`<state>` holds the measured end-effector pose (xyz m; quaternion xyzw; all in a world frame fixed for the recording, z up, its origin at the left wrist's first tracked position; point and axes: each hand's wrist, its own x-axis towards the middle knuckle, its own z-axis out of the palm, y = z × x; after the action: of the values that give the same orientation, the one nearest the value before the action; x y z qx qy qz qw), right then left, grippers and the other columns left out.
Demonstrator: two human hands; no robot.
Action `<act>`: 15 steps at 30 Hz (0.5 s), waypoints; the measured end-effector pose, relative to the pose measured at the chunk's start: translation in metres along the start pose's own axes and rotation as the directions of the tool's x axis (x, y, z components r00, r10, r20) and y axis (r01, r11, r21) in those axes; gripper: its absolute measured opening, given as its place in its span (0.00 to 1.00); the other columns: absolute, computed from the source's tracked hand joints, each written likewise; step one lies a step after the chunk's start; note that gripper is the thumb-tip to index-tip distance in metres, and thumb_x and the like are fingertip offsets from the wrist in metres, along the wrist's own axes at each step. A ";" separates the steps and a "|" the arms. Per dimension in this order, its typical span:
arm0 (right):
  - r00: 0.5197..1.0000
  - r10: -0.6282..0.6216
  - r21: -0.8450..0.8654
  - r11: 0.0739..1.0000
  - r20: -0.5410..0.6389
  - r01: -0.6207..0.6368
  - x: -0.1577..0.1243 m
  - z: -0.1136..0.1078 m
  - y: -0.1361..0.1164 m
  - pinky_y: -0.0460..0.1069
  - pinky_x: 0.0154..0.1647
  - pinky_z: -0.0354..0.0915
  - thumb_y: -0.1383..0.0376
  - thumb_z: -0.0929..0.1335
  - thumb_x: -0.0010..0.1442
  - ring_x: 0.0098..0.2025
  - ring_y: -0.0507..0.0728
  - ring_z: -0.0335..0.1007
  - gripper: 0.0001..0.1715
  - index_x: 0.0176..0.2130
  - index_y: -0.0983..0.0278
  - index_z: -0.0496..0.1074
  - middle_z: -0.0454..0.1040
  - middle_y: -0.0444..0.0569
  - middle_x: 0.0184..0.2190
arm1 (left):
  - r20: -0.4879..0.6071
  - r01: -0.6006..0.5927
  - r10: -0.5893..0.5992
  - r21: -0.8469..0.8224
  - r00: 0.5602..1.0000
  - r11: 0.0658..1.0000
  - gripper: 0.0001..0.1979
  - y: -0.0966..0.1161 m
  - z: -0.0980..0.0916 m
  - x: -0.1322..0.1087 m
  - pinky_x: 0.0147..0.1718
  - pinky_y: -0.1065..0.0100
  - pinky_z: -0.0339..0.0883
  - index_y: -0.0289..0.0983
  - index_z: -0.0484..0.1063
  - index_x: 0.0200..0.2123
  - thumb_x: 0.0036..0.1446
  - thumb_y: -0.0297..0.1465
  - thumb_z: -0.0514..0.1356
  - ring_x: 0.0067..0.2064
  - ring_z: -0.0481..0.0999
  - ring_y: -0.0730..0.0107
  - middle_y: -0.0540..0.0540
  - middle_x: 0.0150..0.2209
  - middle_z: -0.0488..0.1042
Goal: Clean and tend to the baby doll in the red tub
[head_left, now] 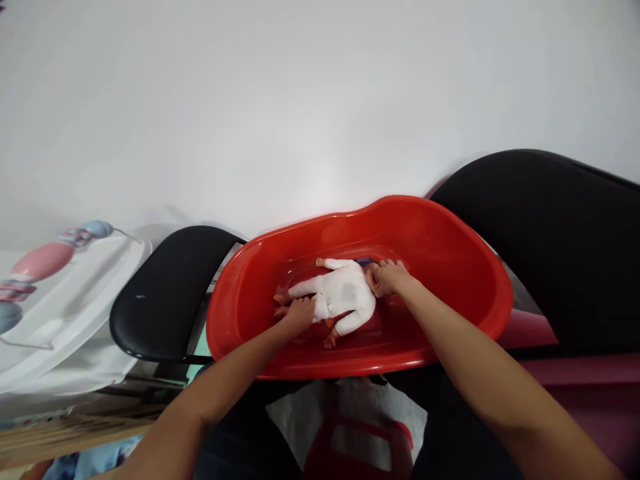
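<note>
A baby doll (339,293) in a white bodysuit lies face down inside a red plastic tub (453,267). The suit has a grey wet patch on its back. My left hand (299,312) is closed around the doll's legs at the left end. My right hand (387,277) is closed over the doll's head at the right end, hiding it. The doll's bare arms stick out above and below the body.
A black chair seat (167,293) stands left of the tub and a larger black padded surface (560,240) right of it. Far left, a white baby bath support (75,300) holds pink and blue toys. A white cloth (350,407) and red stool lie below the tub.
</note>
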<state>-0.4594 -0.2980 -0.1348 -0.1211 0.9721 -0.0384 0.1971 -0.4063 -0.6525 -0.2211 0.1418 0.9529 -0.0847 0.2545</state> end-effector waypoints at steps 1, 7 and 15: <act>1.000 0.000 0.002 1.000 0.001 0.000 0.000 0.000 0.000 0.67 0.74 0.59 0.56 0.72 0.68 0.71 0.76 0.67 0.40 0.73 0.68 0.72 0.72 0.69 0.69 | 0.023 0.017 -0.017 0.004 1.000 1.000 0.37 -0.005 -0.002 -0.006 0.73 0.49 0.63 0.34 0.63 0.81 0.77 0.44 0.43 0.65 0.75 0.46 0.27 0.65 0.73; 1.000 0.001 -0.005 1.000 0.006 -0.001 -0.001 -0.002 0.000 0.68 0.74 0.60 0.55 0.71 0.69 0.71 0.75 0.67 0.40 0.74 0.66 0.71 0.71 0.67 0.69 | 0.023 -0.002 0.002 0.037 1.000 0.999 0.36 -0.026 -0.007 -0.024 0.73 0.45 0.64 0.32 0.69 0.77 0.73 0.35 0.43 0.66 0.74 0.44 0.26 0.65 0.72; 1.000 0.011 0.020 1.000 -0.007 -0.011 -0.005 -0.005 -0.003 0.68 0.74 0.59 0.56 0.69 0.70 0.70 0.76 0.68 0.36 0.71 0.67 0.73 0.73 0.68 0.67 | -0.077 -0.072 0.072 0.004 0.994 0.997 0.47 -0.007 0.000 -0.017 0.75 0.49 0.64 0.39 0.54 0.87 0.70 0.48 0.57 0.72 0.71 0.46 0.31 0.75 0.65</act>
<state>-0.4565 -0.2994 -0.1281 -0.1139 0.9730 -0.0472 0.1951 -0.3940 -0.6633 -0.2120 0.1795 0.9562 -0.0703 0.2203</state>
